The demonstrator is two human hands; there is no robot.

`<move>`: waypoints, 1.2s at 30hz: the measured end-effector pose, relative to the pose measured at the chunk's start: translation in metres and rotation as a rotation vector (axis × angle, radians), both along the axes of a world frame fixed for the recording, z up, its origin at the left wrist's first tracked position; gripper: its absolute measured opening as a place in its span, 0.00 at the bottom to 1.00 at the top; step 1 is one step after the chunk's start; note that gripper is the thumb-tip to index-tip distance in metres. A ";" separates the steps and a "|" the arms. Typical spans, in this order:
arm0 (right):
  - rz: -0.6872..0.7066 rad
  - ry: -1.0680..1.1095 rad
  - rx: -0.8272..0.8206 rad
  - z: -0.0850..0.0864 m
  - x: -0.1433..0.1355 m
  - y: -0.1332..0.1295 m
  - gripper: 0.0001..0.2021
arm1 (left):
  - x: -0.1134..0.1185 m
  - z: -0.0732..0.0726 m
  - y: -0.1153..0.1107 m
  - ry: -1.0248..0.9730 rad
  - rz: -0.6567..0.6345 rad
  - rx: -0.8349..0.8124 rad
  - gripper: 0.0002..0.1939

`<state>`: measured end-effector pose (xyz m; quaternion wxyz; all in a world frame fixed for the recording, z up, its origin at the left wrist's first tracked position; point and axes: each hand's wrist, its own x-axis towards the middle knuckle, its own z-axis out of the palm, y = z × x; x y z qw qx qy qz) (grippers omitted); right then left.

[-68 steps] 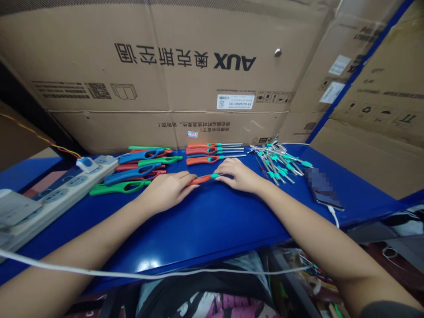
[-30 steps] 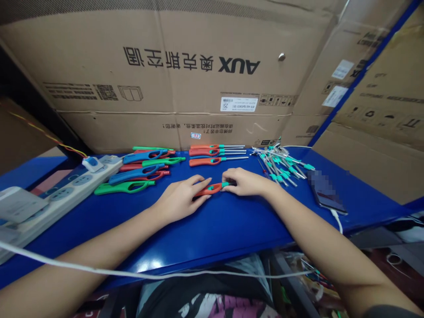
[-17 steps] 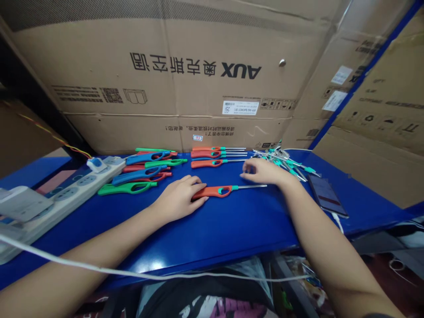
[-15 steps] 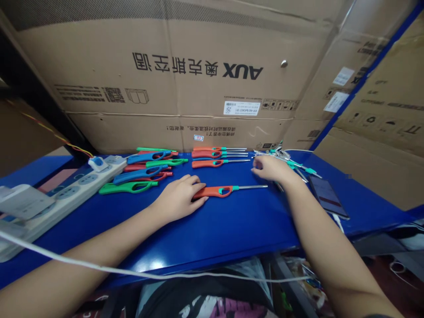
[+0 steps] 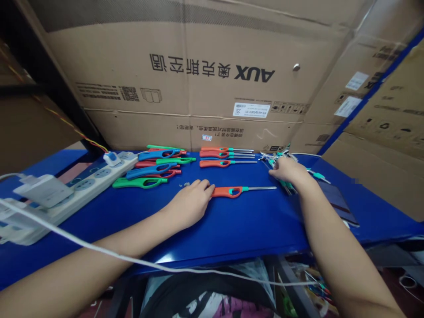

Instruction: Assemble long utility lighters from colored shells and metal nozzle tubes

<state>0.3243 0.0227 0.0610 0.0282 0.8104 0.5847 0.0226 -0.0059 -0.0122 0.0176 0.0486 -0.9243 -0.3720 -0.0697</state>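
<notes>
My left hand [image 5: 194, 202] is closed on the handle end of an orange gas lighter [image 5: 225, 191], which lies on the blue table with its metal tube pointing right. Its teal trigger shows inside the loop. My right hand [image 5: 289, 169] rests with curled fingers in a pile of metal lighter tubes with teal parts [image 5: 285, 184]; what its fingertips hold is hidden. Behind the held lighter, several orange lighters with tubes [image 5: 215, 163] lie in a row. Farther left is a heap of blue, green and red lighter handles [image 5: 142, 182] without tubes.
A white power strip [image 5: 84, 185] with plugs runs along the left side, and a white cable [image 5: 115, 255] crosses in front of me. A phone [image 5: 339, 204] lies at the right. Large cardboard [image 5: 205, 26] stands behind the table. Tiny metal bits [image 5: 186, 183] lie beyond my left hand.
The view has shifted, so everything sits farther right. My right hand has moved right, deeper into the pile of tubes. My left hand's fingers have drawn back toward the handle's end.
</notes>
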 end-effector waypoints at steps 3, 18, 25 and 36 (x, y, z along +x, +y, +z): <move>0.107 0.101 0.154 0.001 -0.015 0.001 0.06 | 0.004 -0.003 -0.007 0.047 -0.054 0.045 0.27; 0.598 1.026 0.422 -0.053 -0.136 -0.008 0.13 | 0.009 -0.005 -0.016 -0.143 -0.195 -0.043 0.16; 0.619 1.163 0.298 -0.066 -0.133 0.004 0.16 | 0.008 -0.003 -0.014 -0.131 -0.187 -0.051 0.16; 0.642 1.142 0.207 -0.064 -0.136 -0.001 0.11 | 0.006 -0.004 -0.011 -0.136 -0.192 -0.039 0.17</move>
